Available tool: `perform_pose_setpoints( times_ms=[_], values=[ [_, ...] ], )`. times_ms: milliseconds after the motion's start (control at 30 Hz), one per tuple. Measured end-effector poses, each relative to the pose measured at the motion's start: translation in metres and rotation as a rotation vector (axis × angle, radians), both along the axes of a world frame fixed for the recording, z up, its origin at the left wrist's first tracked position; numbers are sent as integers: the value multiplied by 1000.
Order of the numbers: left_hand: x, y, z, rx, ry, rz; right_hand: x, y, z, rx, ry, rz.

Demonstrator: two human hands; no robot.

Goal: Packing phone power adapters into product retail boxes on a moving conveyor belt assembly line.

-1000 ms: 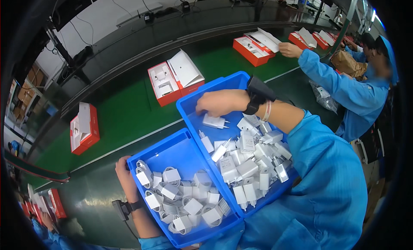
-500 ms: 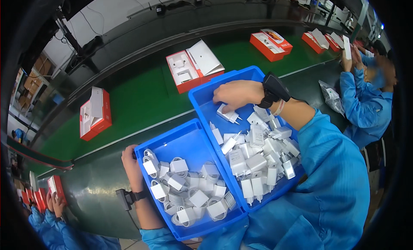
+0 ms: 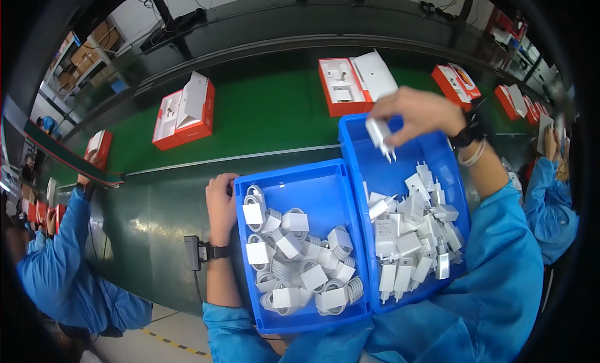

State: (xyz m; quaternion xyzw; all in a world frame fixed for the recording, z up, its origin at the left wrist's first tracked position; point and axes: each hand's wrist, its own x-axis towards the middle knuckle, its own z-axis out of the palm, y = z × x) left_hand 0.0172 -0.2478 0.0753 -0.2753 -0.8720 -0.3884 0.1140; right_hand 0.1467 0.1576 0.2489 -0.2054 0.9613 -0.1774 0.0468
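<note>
My right hand (image 3: 420,118) pinches a white two-pin charger plug (image 3: 379,135) above the far part of the right blue bin (image 3: 460,187), pins pointing down. Several white chargers (image 3: 409,245) lie in a loose heap in that bin. My left hand (image 3: 220,203) is curled against the far left corner of the left blue bin (image 3: 297,174); its fingertips are partly hidden. Coiled white cables (image 3: 312,276) with white paper wraps fill the near part of this left bin. The bins stand side by side in front of me.
Beyond the bins runs a green conveyor belt (image 3: 262,113). On it are an open red box (image 3: 345,88) with white inserts, another open red box (image 3: 181,116) farther left, and more red boxes (image 3: 455,85) to the right. Co-workers in blue sit at the left (image 3: 62,257) and right (image 3: 550,207).
My right hand has lifted a charger out of the right bin and up toward its far edge. My left hand stays at the bin corner. The view has turned, shifting everything across the picture.
</note>
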Motion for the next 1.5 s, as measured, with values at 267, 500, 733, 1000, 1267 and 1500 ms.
perform_pose_setpoints(
  times_ms=[267, 500, 733, 1000, 1267, 1500],
  values=[
    [-6, 12, 0, -8, 29, -48, -108, 71, 15, 247, 339, -270],
    [-4, -2, 0, 14, -15, -12, -184, 80, -42, 509, 307, -424],
    [-3, 9, 7, 9, -80, -18, -180, 104, -68, 488, 242, -460],
    [3, 5, 8, 5, -71, 1, -166, 104, -71, 471, 160, -521],
    [-5, 7, 1, -5, -33, -33, -151, 132, -119, 350, 248, -546],
    [-14, 5, -4, -9, 15, -43, -121, 29, -71, 101, 668, -259]
  ],
)
